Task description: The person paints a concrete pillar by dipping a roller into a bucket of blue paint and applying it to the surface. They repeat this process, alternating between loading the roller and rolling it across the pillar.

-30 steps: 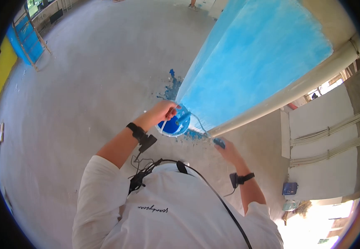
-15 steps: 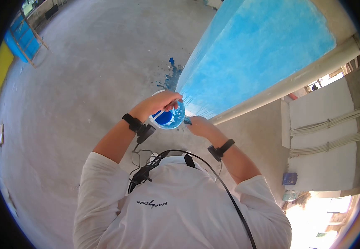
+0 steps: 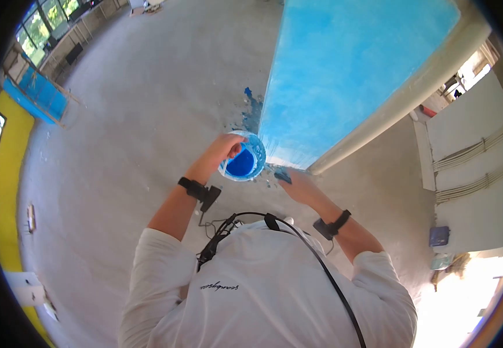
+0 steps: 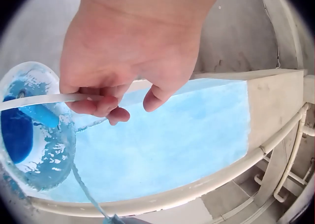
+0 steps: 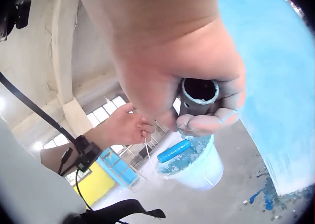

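Note:
My left hand holds up a white bucket by its thin bail handle, which runs under the curled fingers. Deep blue paint lies in the bucket, and lighter blue smears coat its inner wall. My right hand grips the paint-stained handle of a paint roller, just right of the bucket. A bent rod links that handle to the blue roller sleeve, which is inside the bucket near the rim.
A column painted light blue stands just beyond the bucket, with a beige pipe along its right side. Blue splatter marks the concrete floor at its base. A black cable crosses my shirt.
The right hand moved left to the bucket, then a little back right. The left hand keeps the bucket by its bail, shifting slightly. The head view has swung, showing more wall at left.

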Tool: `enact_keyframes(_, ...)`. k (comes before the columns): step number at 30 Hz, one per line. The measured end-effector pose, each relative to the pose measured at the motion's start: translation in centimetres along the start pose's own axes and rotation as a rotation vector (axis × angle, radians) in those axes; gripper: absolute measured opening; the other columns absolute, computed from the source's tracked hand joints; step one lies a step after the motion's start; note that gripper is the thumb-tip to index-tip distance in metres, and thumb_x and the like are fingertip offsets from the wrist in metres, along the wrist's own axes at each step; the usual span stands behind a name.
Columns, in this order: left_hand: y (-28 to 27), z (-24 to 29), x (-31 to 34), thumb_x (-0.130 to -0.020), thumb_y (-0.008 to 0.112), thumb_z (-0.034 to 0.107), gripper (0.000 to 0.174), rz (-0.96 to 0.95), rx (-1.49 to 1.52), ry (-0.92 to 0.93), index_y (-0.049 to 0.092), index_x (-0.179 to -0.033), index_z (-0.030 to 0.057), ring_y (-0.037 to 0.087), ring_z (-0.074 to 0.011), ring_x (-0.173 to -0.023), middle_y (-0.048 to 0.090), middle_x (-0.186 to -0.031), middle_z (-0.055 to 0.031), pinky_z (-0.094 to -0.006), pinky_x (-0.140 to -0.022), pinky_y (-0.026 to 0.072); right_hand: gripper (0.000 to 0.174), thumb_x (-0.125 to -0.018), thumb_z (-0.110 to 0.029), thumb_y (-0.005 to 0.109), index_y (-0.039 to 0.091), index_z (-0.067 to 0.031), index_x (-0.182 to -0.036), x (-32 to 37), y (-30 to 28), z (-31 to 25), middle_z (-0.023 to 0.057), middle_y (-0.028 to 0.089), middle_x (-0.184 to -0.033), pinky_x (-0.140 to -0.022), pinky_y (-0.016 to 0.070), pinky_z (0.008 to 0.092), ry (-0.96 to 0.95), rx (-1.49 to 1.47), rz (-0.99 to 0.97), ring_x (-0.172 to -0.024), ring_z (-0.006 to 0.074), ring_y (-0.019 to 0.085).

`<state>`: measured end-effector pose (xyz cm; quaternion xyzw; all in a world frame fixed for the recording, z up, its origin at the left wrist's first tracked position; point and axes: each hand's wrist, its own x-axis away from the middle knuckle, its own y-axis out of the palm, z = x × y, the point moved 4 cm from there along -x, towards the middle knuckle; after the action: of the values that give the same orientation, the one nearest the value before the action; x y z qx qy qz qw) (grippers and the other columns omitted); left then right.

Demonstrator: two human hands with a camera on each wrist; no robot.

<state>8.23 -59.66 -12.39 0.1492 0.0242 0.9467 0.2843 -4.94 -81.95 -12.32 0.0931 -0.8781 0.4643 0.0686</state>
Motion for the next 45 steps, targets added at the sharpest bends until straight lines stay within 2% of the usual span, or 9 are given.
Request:
enact_keyframes(12, 2.9, -1.6, -2.9, -0.093, 0.045, 0.029, 0.036, 0.033, -0.001, -0.069, 0.062, -0.099, -0.0012, 0.04, -0.007, -0.054, 0.046, -0.061, 0.0017, -0.0224, -0.051, 0.0305, 0.035, -0.084, -0.033, 0.056, 0.057, -0.0008, -0.098, -0.5, 0.5, 7.9, 0.0245, 0.063, -0.088, -0.073, 0.0459, 0.0519, -0.063, -0.077, 0.008, -0.085, 0.0432, 0.059)
enact_keyframes(17, 1.8, -1.9, -3.6, -0.091, 0.046, 0.027, 0.033, 0.083, 0.079, -0.098, 0.062, -0.098, -0.0016, 0.04, -0.0081, -0.055, 0.046, -0.063, 0.0007, -0.0233, -0.052, 0.0313, 0.044, -0.084, -0.03, 0.057, 0.05, -0.002, -0.118, -1.0, -1.1, 7.7, 0.0245, 0.062, -0.096, -0.077, 0.0466, 0.048, -0.025, -0.064, -0.09, -0.092, 0.0409, 0.059)
enact_keyframes(24, 1.5, -0.3, -3.0, -0.091, 0.049, 0.025, 0.03, 0.153, -0.077, -0.141, 0.064, -0.095, -0.0002, 0.042, -0.0086, -0.057, 0.05, -0.065, 0.0001, -0.0243, -0.053, 0.0333, 0.049, -0.084, -0.029, 0.057, 0.046, -0.0029, -0.124, -2.3, -0.8, 8.4, 0.0254, 0.061, -0.101, -0.08, 0.0465, 0.0458, -0.058, -0.114, -0.106, -0.095, 0.0399, 0.059)
enact_keyframes(26, 1.3, 0.0, -2.6, -0.084, 0.06, 0.025, 0.028, 0.209, -0.003, -0.126, 0.054, -0.064, 0.0058, 0.044, -0.0094, -0.053, 0.051, -0.061, -0.0016, -0.0247, -0.05, 0.0343, 0.051, -0.084, -0.03, 0.057, 0.045, -0.0032, -0.125, -2.4, -0.9, 8.0, 0.0249, 0.061, -0.104, -0.083, 0.0462, 0.0443, 0.018, -0.091, -0.174, -0.098, 0.039, 0.059)
enact_keyframes(27, 1.1, -0.2, -2.5, -0.084, 0.06, 0.025, 0.028, 0.215, 0.005, -0.123, 0.054, -0.064, 0.0058, 0.044, -0.0094, -0.053, 0.051, -0.061, -0.0016, -0.0247, -0.05, 0.0343, 0.051, -0.084, -0.03, 0.057, 0.045, -0.0032, -0.125, -2.5, -0.7, 8.0, 0.0249, 0.061, -0.104, -0.083, 0.0462, 0.0443, 0.014, -0.083, -0.179, -0.098, 0.039, 0.059)
enact_keyframes(29, 1.0, -0.3, -2.8, -0.084, 0.06, 0.025, 0.029, 0.196, 0.007, -0.14, 0.054, -0.063, 0.0055, 0.044, -0.0096, -0.052, 0.052, -0.06, -0.0019, -0.025, -0.049, 0.0339, 0.04, -0.082, -0.026, 0.058, 0.048, -0.0087, -0.117, -2.6, -0.5, 8.1, 0.0235, 0.063, -0.09, -0.073, 0.0465, 0.049, -0.06, -0.142, -0.119, -0.087, 0.0426, 0.06)
enact_keyframes(38, -0.3, -0.2, -3.6, -0.085, 0.058, 0.031, 0.033, 0.047, -0.095, -0.112, 0.054, -0.063, 0.0056, 0.044, -0.01, -0.052, 0.05, -0.059, -0.0022, -0.0247, -0.048, 0.0329, 0.028, -0.084, -0.025, 0.057, 0.058, -0.0033, -0.101, -3.6, -0.4, 6.7, 0.0238, 0.062, -0.09, -0.073, 0.0457, 0.0489, -0.157, -0.128, -0.085, -0.086, 0.0436, 0.058)
enact_keyframes(41, -1.6, 0.3, -3.7, -0.089, 0.055, 0.03, 0.033, -0.026, -0.191, -0.153, 0.057, -0.066, 0.0075, 0.046, -0.008, -0.055, 0.054, -0.062, -0.0001, -0.023, -0.051, 0.035, 0.036, -0.085, -0.025, 0.059, 0.058, -0.0026, -0.113, -4.5, 0.3, 6.3, 0.0228, 0.063, -0.098, -0.078, 0.0473, 0.0424, -0.088, -0.056, -0.135, -0.092, 0.0375, 0.06)
enact_keyframes(45, -3.9, -0.4, -4.7, -0.087, 0.054, 0.034, 0.035, -0.081, -0.209, -0.14, 0.054, -0.066, 0.0063, 0.043, -0.01, -0.052, 0.05, -0.059, -0.0019, -0.0236, -0.049, 0.0332, 0.036, -0.085, -0.025, 0.059, 0.058, -0.005, -0.115, -5.3, 0.5, 4.0, 0.0227, 0.063, -0.096, -0.077, 0.0472, 0.0419, 0.029, -0.151, -0.167, -0.091, 0.0371, 0.061)
